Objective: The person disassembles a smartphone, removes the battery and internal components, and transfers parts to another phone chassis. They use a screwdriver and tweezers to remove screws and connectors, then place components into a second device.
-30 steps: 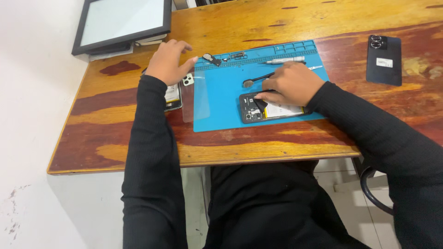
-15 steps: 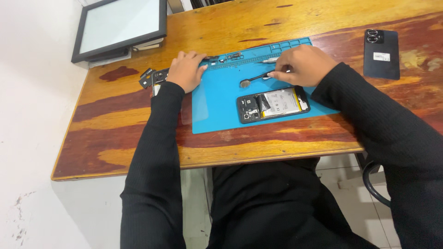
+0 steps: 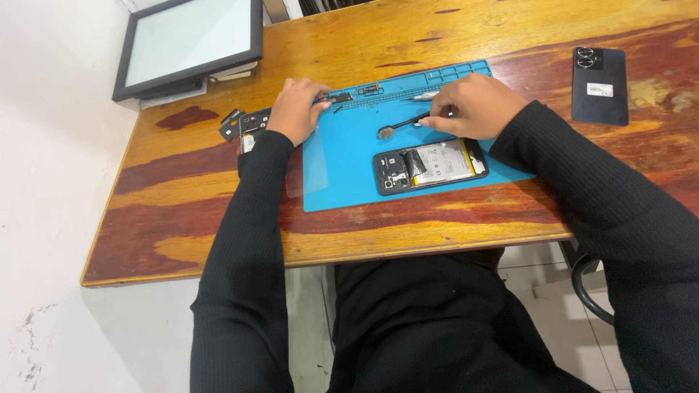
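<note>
Phone (image 3: 429, 166) lies opened on blue mat (image 3: 342, 175); beyond it right hand (image 3: 473, 105) pinches tweezers (image 3: 402, 125), left hand (image 3: 297, 109) fingers a small part (image 3: 339, 97); reassembly pending.

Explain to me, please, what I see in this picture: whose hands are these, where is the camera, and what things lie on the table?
There is no machine here. A person in black sleeves sits at a wooden table, and the camera is worn on that person's head, so it looks down at the person's own arms.

On the table lies a blue work mat. On the mat is an opened phone with its back removed, so the inside parts show. The black back cover lies apart, at the right of the table.

The right hand holds a thin dark tool above the opened phone. The left hand touches a small dark part at the mat's upper edge. Beside that hand lie more small dark parts on the wood. At the upper left stands a flat screen in a dark frame.
</note>
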`<state>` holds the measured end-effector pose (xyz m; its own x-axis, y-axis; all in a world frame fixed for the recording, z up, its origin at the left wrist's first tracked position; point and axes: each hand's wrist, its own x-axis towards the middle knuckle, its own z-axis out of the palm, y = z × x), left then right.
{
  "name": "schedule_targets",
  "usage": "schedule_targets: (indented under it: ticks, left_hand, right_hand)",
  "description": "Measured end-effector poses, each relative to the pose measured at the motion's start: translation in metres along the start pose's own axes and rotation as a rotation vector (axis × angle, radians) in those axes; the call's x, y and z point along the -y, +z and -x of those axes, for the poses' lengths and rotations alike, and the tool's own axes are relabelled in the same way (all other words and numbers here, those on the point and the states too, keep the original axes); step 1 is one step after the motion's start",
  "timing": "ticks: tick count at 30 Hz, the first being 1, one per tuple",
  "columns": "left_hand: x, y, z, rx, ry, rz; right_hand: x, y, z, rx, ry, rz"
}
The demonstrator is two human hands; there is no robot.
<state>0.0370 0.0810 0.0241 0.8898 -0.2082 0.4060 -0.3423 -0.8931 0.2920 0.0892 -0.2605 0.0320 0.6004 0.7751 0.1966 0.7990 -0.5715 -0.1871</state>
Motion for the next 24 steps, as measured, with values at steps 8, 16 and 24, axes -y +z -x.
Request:
schedule_targets:
  ticks: [8, 16, 24]
  left_hand:
    - [0.001, -0.003, -0.002, -0.137, 0.054, 0.031]
    - [-0.012, -0.004, -0.003, -0.272, 0.228, 0.155]
    - [-0.038, 0.026, -0.008, -0.285, 0.447, -0.152]
  right_hand:
    - [-0.003, 0.001, 0.0, 0.007, -0.004, -0.009]
    - [0.0, 0.0, 0.0, 0.009, -0.013, -0.013]
    - [0.004, -0.002, 0.0, 0.016, 0.018, -0.013]
